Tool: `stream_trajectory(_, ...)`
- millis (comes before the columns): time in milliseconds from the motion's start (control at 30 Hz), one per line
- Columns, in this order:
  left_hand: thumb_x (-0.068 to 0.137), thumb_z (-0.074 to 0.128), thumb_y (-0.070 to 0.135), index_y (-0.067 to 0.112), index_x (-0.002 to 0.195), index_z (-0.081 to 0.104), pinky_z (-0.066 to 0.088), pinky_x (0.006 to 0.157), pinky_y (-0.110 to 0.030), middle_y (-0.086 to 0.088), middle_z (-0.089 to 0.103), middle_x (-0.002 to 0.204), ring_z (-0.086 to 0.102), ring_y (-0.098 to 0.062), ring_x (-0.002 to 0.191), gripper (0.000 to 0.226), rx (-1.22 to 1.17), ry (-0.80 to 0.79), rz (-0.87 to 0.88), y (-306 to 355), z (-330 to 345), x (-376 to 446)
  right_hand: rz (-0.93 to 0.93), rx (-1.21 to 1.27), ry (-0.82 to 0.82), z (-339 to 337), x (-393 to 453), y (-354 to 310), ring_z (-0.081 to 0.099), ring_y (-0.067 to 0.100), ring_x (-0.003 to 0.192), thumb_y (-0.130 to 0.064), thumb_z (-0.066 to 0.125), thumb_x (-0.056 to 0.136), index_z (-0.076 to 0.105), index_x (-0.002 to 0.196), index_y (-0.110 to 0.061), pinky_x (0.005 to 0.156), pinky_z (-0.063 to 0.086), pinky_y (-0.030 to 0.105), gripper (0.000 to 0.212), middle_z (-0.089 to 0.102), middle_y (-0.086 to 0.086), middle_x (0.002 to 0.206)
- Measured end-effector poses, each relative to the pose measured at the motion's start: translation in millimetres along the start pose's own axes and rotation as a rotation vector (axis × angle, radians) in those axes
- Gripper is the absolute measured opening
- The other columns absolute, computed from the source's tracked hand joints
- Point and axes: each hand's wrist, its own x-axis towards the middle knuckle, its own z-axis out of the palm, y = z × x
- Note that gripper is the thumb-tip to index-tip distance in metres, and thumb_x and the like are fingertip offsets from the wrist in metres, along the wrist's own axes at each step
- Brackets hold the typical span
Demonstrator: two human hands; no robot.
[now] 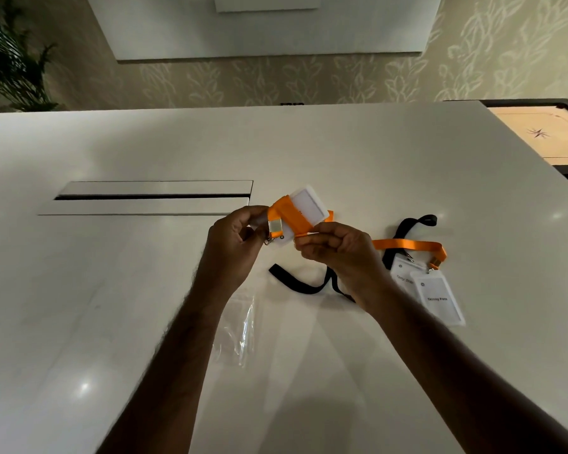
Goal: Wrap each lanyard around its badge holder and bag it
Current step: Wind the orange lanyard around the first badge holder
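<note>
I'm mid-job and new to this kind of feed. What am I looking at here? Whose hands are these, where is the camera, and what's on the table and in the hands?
There is no machine: a person works with two bare hands. The single picture comes from a wide-angle camera worn on the person's head, looking forward and down.

The left hand holds a badge holder by its clip end. The right hand pinches the orange lanyard that is partly wound round that holder.

On the white table lie a clear plastic bag near the person, a loose black lanyard, and to the right two more badge holders, overlapping, one on a black strap and one on a second orange lanyard.
</note>
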Motion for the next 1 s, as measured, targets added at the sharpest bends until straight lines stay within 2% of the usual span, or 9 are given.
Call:
stream_trajectory(100, 0.093, 0.074, 0.014, 0.025, 0.113, 0.074, 0.061, 0.086, -0.030, 0.014, 0.077, 0.102, 0.072, -0.007, 0.098, 0.024, -0.060, -0.009, -0.047, -2.0, 0.3, -4.2, 0.008, 0.010, -0.027, 0.5, 0.9, -0.3, 0.078, 0.031, 0.102, -0.006, 0.080, 0.086, 0.072, 0.112, -0.009, 0.100, 0.058, 0.048, 0.028, 0.081, 0.014, 0.107)
stream_trajectory(200, 0.092, 0.075, 0.015, 0.027, 0.112, 0.074, 0.061, 0.085, -0.031, 0.013, 0.077, 0.101, 0.072, -0.007, 0.096, 0.023, -0.081, -0.008, -0.059, -2.5, -0.1, -7.5, 0.002, -0.002, -0.006, 3.0, 1.1, 1.3, 0.078, 0.033, 0.097, -0.022, 0.087, 0.073, 0.075, 0.106, -0.011, 0.099, 0.058, 0.049, 0.037, 0.081, 0.015, 0.102)
stream_trajectory(367, 0.092, 0.075, 0.016, 0.022, 0.115, 0.075, 0.062, 0.088, -0.036, 0.011, 0.078, 0.103, 0.073, -0.009, 0.098, 0.024, -0.085, 0.008, -0.069, -2.8, 1.0, -11.1, -0.034, -0.078, 0.050, 2.8, 3.5, 8.7, 0.077, 0.030, 0.090, -0.010, 0.084, 0.084, 0.075, 0.106, -0.006, 0.090, 0.062, 0.043, 0.024, 0.081, 0.013, 0.096)
stream_trajectory(467, 0.093, 0.075, 0.020, 0.022, 0.118, 0.074, 0.061, 0.088, -0.033, 0.011, 0.077, 0.105, 0.072, -0.008, 0.100, 0.025, -0.079, -0.003, -0.063, -1.9, 2.9, -12.3, -0.040, -0.065, 0.072, 4.6, 2.7, 9.1, 0.077, 0.026, 0.085, -0.009, 0.083, 0.085, 0.074, 0.105, -0.002, 0.077, 0.061, 0.035, 0.023, 0.081, 0.014, 0.092)
stream_trajectory(567, 0.093, 0.076, 0.021, 0.023, 0.118, 0.074, 0.062, 0.088, -0.034, 0.011, 0.077, 0.106, 0.072, -0.008, 0.099, 0.025, -0.091, -0.013, -0.068, -1.9, 5.6, -13.7, -0.033, -0.057, 0.082, 4.8, 2.0, 10.9, 0.077, 0.026, 0.088, -0.013, 0.082, 0.086, 0.071, 0.107, -0.001, 0.071, 0.061, 0.036, 0.026, 0.080, 0.015, 0.093)
stream_trajectory(633, 0.093, 0.076, 0.020, 0.024, 0.118, 0.074, 0.062, 0.088, -0.036, 0.011, 0.077, 0.106, 0.072, -0.008, 0.100, 0.025, -0.099, -0.030, -0.076, -1.8, 8.0, -14.6, -0.016, -0.025, 0.041, 3.4, 1.6, 13.0, 0.077, 0.029, 0.099, -0.018, 0.078, 0.089, 0.069, 0.115, -0.003, 0.077, 0.062, 0.041, 0.031, 0.079, 0.015, 0.103)
stream_trajectory(733, 0.092, 0.076, 0.017, 0.029, 0.113, 0.073, 0.062, 0.090, -0.040, 0.013, 0.077, 0.103, 0.072, -0.007, 0.099, 0.025, -0.125, -0.062, -0.091, -0.3, 13.2, -17.6, 0.050, 0.145, -0.059, 3.2, -1.0, 16.8, 0.070, 0.034, 0.119, -0.019, 0.068, 0.093, 0.065, 0.131, 0.000, 0.097, 0.059, 0.046, 0.042, 0.073, 0.019, 0.127)
stream_trajectory(833, 0.090, 0.078, 0.018, 0.029, 0.111, 0.074, 0.062, 0.089, -0.040, 0.013, 0.078, 0.101, 0.072, -0.008, 0.098, 0.024, -0.147, -0.060, -0.123, -1.4, 18.6, -23.8, 0.101, 0.255, -0.071, 2.9, -3.9, 18.5, 0.070, 0.036, 0.119, -0.017, 0.066, 0.093, 0.068, 0.126, -0.003, 0.098, 0.059, 0.045, 0.036, 0.071, 0.023, 0.129)
stream_trajectory(1000, 0.089, 0.079, 0.024, 0.024, 0.108, 0.075, 0.062, 0.083, -0.035, 0.010, 0.077, 0.097, 0.072, -0.009, 0.093, 0.019, -0.153, -0.051, -0.180, -6.1, 22.3, -35.5, 0.133, 0.249, -0.066, 0.5, -6.1, 23.8, 0.073, 0.034, 0.113, -0.019, 0.067, 0.091, 0.068, 0.122, -0.004, 0.097, 0.060, 0.046, 0.034, 0.074, 0.020, 0.125)
